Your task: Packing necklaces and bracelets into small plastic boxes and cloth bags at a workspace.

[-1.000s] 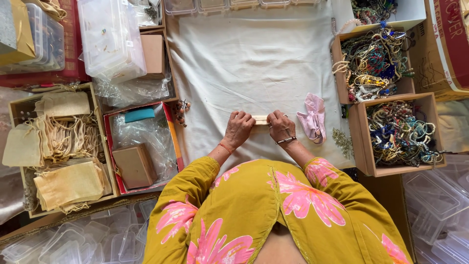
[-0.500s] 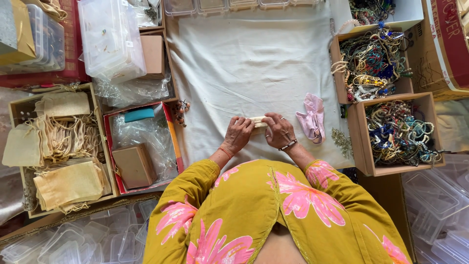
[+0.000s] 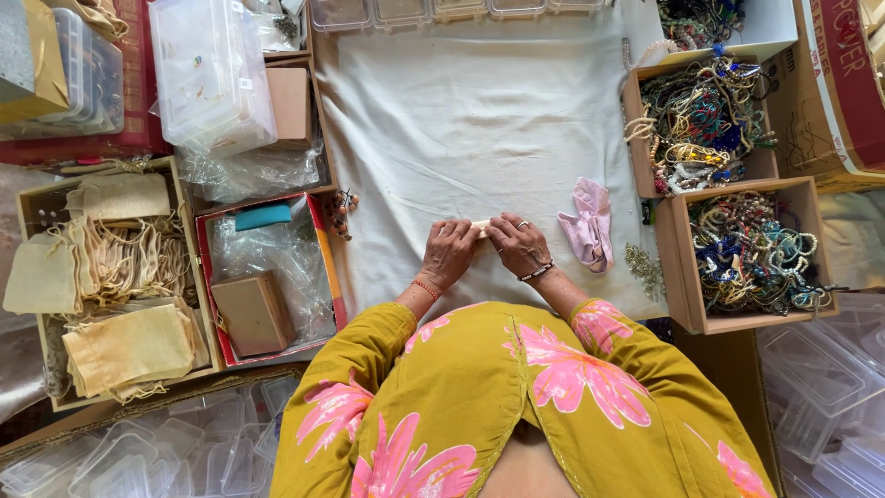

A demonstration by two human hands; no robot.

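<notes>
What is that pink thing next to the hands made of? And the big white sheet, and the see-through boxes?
The pink thing looks like soft cloth, perhaps satin: it crumples and has a slight sheen. The white sheet seems matte woven fabric, with gentle wrinkles. The see-through boxes look like hard clear plastic, glossy, with the contents showing through.

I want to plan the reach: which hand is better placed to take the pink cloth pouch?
Right. The right hand lies nearest the pink cloth pouch; the left hand sits farther away.
</notes>
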